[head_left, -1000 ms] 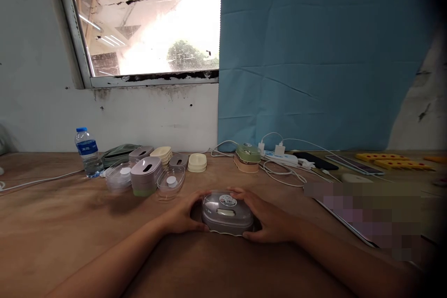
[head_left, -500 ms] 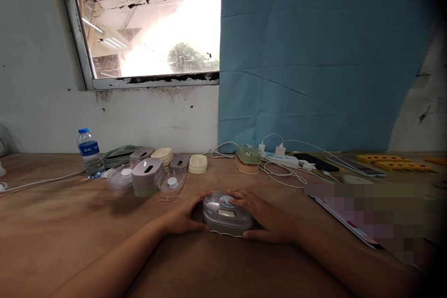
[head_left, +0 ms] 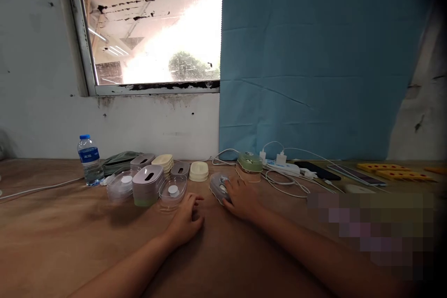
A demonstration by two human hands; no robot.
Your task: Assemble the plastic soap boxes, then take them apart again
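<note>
A grey oval plastic box (head_left: 216, 185) with a see-through lid rests on the table, turned at an angle. My right hand (head_left: 241, 199) grips it from the right side, thumb at the near edge and fingers over the top, covering much of it. Apart from the box, my left hand (head_left: 187, 220) is over the table with fingers loosely bent and nothing in them. Close to its fingertips lies a clear plastic cover (head_left: 178, 187) with a white disc. A green-topped box with a peach base (head_left: 250, 163) sits just behind my right hand.
To the left are a lilac container stack (head_left: 148, 184), cream trays (head_left: 199, 171), a grey-green pouch (head_left: 120, 162) and a water bottle (head_left: 90, 160). A power strip (head_left: 284, 165) with cables, phones (head_left: 319, 171) and yellow perforated blocks (head_left: 394, 172) are on the right.
The grey box has moved away from me, towards the green-topped box, and turned, with my right hand on it. My left hand has let go of it.
</note>
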